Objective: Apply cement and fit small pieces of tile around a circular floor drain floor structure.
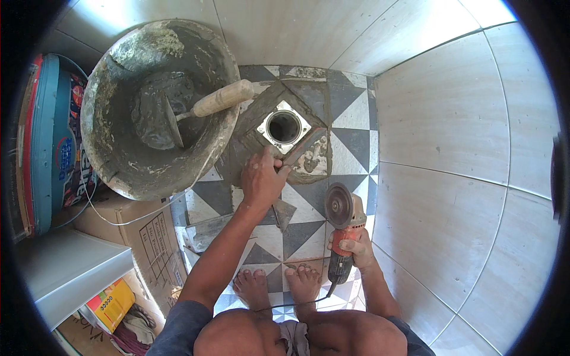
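My left hand (262, 179) reaches down to the floor just below a square metal floor drain (265, 130) with a round opening. Its fingers are closed at the lower end of a narrow grey tile piece (304, 146), which lies slanted along the drain's lower right side; the fingertips are partly hidden. Wet grey mortar surrounds the drain. In my right hand (356, 248) is an angle grinder (342, 249) with an orange and black body, gripped round the middle. Its disc (339, 204) points away from me, above the tiles, and I cannot tell whether it spins.
A large mortar-crusted bucket (98, 127) stands at the left, with a wooden-handled trowel (221, 99) resting in its wet mortar. Beside it are a blue bucket (46, 142) and a cardboard box (155, 240). A loose tile shard (284, 213) lies before my feet. The grinder's cord (297, 304) crosses them.
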A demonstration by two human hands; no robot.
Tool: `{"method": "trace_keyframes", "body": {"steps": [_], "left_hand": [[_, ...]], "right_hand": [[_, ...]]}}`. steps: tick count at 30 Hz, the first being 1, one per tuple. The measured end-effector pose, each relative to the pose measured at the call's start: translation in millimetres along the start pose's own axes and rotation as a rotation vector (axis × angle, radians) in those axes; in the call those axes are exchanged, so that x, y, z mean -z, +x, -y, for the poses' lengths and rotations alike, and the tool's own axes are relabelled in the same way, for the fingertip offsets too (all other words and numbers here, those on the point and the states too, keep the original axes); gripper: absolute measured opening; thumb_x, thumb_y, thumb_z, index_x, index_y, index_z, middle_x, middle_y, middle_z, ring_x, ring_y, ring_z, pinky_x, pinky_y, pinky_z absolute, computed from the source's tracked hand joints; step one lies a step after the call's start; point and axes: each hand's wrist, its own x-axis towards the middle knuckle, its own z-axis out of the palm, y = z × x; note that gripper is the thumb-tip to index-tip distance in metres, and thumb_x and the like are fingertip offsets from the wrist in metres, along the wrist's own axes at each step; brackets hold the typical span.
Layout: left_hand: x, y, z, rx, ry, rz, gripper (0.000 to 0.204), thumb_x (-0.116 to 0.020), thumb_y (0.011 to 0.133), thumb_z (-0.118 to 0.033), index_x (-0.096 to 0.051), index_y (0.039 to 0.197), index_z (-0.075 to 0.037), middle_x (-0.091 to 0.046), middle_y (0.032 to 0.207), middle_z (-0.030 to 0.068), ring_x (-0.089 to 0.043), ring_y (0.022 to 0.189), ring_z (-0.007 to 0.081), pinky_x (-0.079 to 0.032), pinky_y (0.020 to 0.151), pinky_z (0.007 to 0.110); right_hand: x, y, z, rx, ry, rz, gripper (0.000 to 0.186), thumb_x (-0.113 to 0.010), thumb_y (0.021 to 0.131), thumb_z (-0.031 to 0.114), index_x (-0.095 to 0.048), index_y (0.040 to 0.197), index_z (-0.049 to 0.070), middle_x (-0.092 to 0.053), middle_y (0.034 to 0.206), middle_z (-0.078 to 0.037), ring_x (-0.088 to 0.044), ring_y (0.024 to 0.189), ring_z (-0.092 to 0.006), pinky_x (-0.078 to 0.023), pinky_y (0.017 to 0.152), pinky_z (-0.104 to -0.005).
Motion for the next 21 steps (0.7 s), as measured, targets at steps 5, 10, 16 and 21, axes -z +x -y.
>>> {"method": "trace_keyframes", "body": {"steps": [5,10,16,21], "left_hand": [[4.9,4.5,7.0,0.136,-0.225,0.056,0.029,-0.08,0.086,-0.023,-0.071,0.105,-0.002,-0.077,0.097,0.0101,-0.072,0.094,0.0317,-0.055,0.086,0.044],[26.4,-10.1,4.9,0.219,-0.529,0.091,0.028,-0.076,0.088,-0.021,-0.074,0.108,-0.001,-0.075,0.094,0.0087,-0.071,0.088,0.0201,-0.054,0.082,0.036],[63.0,-76.5,46.8,0.274,-0.544,-0.006,0.031,-0.076,0.089,-0.02,-0.075,0.112,0.001,-0.074,0.094,0.0065,-0.067,0.087,0.0146,-0.053,0.081,0.032],[89.7,-117.9,85.6,0.457,-0.406,-0.064,0.036,-0.078,0.088,-0.021,-0.073,0.118,0.0,-0.073,0.101,0.0094,-0.068,0.09,0.0184,-0.053,0.084,0.035]], "right_hand": [[-7.3,-1.0,4.8,0.002,0.027,0.028,0.066,-0.091,0.069,0.036,-0.065,0.118,0.0,-0.073,0.098,-0.011,-0.074,0.086,-0.0231,-0.062,0.081,-0.0368],[-2.0,-6.3,3.9,0.006,0.081,0.077,0.07,-0.092,0.068,0.034,-0.063,0.122,-0.001,-0.073,0.1,-0.012,-0.075,0.087,-0.0242,-0.062,0.08,-0.0376],[-0.6,-13.8,-1.2,0.012,0.179,0.161,0.069,-0.09,0.068,0.029,-0.062,0.124,0.0,-0.074,0.102,-0.015,-0.076,0.087,-0.0264,-0.063,0.082,-0.0391],[-8.8,-15.5,-10.9,0.045,0.175,0.226,0.072,-0.09,0.068,0.027,-0.06,0.127,0.0,-0.074,0.101,-0.015,-0.076,0.087,-0.026,-0.064,0.082,-0.0387]]}}
